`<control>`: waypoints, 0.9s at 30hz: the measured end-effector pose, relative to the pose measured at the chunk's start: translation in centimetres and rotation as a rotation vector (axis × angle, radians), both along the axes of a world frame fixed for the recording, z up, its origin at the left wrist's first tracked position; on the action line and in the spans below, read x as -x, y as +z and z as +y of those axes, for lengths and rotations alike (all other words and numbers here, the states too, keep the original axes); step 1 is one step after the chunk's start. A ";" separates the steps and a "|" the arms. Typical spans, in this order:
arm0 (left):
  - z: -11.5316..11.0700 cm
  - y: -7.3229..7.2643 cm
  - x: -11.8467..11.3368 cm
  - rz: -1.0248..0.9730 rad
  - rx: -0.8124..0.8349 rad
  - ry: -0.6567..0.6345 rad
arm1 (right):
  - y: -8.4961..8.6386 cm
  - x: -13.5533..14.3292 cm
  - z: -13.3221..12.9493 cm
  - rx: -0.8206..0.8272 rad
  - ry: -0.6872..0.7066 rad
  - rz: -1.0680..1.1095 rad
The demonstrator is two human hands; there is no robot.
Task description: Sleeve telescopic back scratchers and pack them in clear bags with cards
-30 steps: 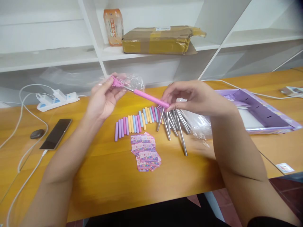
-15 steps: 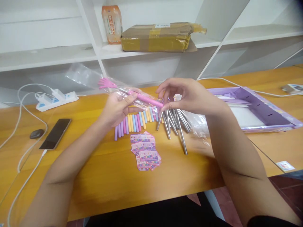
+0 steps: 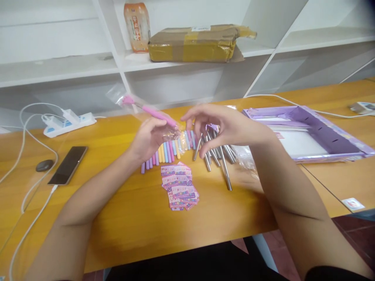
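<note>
My left hand (image 3: 149,138) pinches a pink back scratcher (image 3: 159,114) between thumb and fingers. It has a small hand-shaped head, a metal rod and a pink handle, and a clear plastic bag (image 3: 115,93) surrounds it. To the right, my right hand (image 3: 222,125) hovers with curved fingers apart, holding nothing. Below it lie several loose metal tubes (image 3: 225,171). Under my left hand is a row of pastel sticks (image 3: 166,152) in purple, pink, blue and yellow, partly hidden. Nearer to me, small printed pink cards (image 3: 180,187) lie in a loose pile.
A purple open box (image 3: 331,138) stands at right, with clear plastic wrap (image 3: 246,158) beside it. At left are a phone (image 3: 68,166), a dark mouse-like object (image 3: 44,165) and a power strip (image 3: 70,124) with cables. The shelf holds a taped carton (image 3: 193,45) and an orange pack (image 3: 137,27).
My right hand has let go of the handle end, and its fingers have spread. The back scratcher has swung to a steeper tilt in my left hand.
</note>
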State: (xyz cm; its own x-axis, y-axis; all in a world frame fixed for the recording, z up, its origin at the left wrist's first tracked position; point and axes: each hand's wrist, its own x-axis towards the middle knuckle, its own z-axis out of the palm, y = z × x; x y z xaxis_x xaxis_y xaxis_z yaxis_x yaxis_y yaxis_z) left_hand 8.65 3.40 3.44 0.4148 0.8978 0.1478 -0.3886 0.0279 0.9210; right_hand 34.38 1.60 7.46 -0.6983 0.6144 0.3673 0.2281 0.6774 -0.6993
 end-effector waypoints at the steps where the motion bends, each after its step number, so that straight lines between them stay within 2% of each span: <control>1: 0.0 -0.1 0.0 -0.010 0.011 0.004 | -0.1 0.1 0.0 -0.054 0.029 -0.007; 7: 0.1 -0.5 -0.3 -0.008 0.113 -0.014 | -1.4 1.9 0.1 -0.378 0.072 0.004; 12: 0.4 -1.0 -0.4 -0.026 0.080 -0.029 | -1.8 2.7 -0.1 -0.438 0.088 0.057; 16: 0.4 -1.2 -0.5 0.028 0.035 -0.111 | -2.0 3.2 0.1 -0.476 -0.047 0.145; 19: 0.3 -1.4 -0.7 0.067 0.000 -0.132 | -2.3 3.6 0.3 -0.443 -0.143 0.177; 23: 0.5 -1.9 -0.7 0.127 0.016 -0.191 | -2.7 3.7 0.5 -0.289 -0.237 0.160; 27: 0.9 -2.2 0.1 0.278 -0.146 -0.238 | -2.7 3.5 0.4 -0.096 -0.313 0.146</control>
State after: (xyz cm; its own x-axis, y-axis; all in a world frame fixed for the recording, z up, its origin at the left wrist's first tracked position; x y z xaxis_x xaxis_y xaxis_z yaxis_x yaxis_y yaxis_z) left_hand 8.52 4.30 1.23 0.6508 0.7497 0.1201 -0.1226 -0.0523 0.9911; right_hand 30.84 2.01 4.74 -0.4176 0.7480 0.5159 0.3377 0.6548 -0.6762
